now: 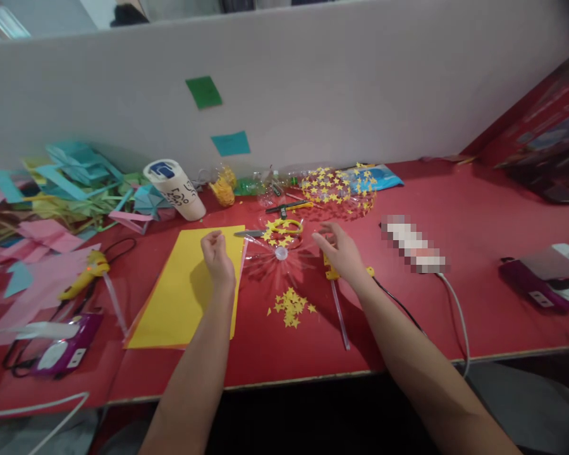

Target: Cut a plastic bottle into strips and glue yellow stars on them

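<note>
My left hand is raised above a yellow sheet of paper, its fingers curled in and nothing visible in them. Over a yellow hot glue gun is my right hand, fingers bent but apart. A clear glue stick extends from the gun toward the table edge. Between my hands lies a clear plastic bottle top cut into spread strips, some strips at its far side bearing yellow stars. Yellow-handled scissors lie at that far side. Nearer me is a pile of yellow paper stars.
Behind are a star-covered clear plastic piece, a box cutter, and a white paper cup. Left are folded paper strips, another glue gun and a purple power strip. A corded white device, partly blurred, lies right.
</note>
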`<state>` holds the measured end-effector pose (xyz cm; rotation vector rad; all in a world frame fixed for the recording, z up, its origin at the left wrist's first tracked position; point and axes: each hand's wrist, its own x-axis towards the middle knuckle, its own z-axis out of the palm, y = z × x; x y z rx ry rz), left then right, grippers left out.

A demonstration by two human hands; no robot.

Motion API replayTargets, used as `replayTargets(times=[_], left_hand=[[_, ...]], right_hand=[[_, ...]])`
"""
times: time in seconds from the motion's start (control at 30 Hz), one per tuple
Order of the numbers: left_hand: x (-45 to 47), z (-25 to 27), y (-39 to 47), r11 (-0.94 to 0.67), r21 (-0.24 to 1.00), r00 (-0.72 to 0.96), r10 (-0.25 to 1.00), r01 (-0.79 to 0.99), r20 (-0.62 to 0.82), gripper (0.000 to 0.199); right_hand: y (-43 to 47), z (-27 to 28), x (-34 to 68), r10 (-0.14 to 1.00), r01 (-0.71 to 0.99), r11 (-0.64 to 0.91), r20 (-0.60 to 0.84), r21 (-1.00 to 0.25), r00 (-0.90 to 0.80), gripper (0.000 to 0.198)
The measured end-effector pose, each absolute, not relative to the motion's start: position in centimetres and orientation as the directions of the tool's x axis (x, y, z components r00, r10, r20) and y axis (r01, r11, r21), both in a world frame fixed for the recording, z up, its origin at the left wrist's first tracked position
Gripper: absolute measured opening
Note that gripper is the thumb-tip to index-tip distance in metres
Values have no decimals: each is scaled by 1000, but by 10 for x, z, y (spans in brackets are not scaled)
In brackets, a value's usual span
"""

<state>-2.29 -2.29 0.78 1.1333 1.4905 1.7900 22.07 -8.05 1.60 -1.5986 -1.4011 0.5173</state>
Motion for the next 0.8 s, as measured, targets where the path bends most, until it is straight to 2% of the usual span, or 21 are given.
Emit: replayTargets(times=[0.07, 0.13, 0.23, 0.3, 0.37, 0.47, 0.53, 0.8], left_hand=[[-24, 4, -18, -77, 996, -407, 912, -49, 50, 3], [-23, 1, -17, 51, 991, -286, 955, -126, -85, 8], [-20, -2, -18, 226, 955, -152, 955, -192, -256, 16], [-21, -3, -18, 303, 928, -86, 941, -217, -328, 13], [-22, -2, -17, 341, 913, -41, 933, -224, -359, 8], [-24, 3, -17, 410, 871, 69, 911, -271, -407, 34], [-22, 7, -19, 433, 847, 136, 901, -308, -411, 44], [-10, 15, -27, 397, 814, 176, 918, -425, -356, 49]], right_hand=[[-82, 16, 216, 967, 504, 17, 143, -864, 211, 45], [-83, 16, 210, 980, 484, 6, 101, -875, 171, 42], [-84, 11, 202, 983, 438, 13, 91, -899, 157, 27], [-83, 7, 200, 984, 408, 20, 90, -913, 153, 18], [-82, 3, 198, 985, 383, 28, 90, -923, 146, 11], [-78, -2, 197, 988, 315, 40, 85, -948, 131, 9], [-76, -4, 196, 988, 257, 48, 85, -965, 133, 9], [-74, 3, 196, 967, 61, 137, 146, -989, 208, 10]])
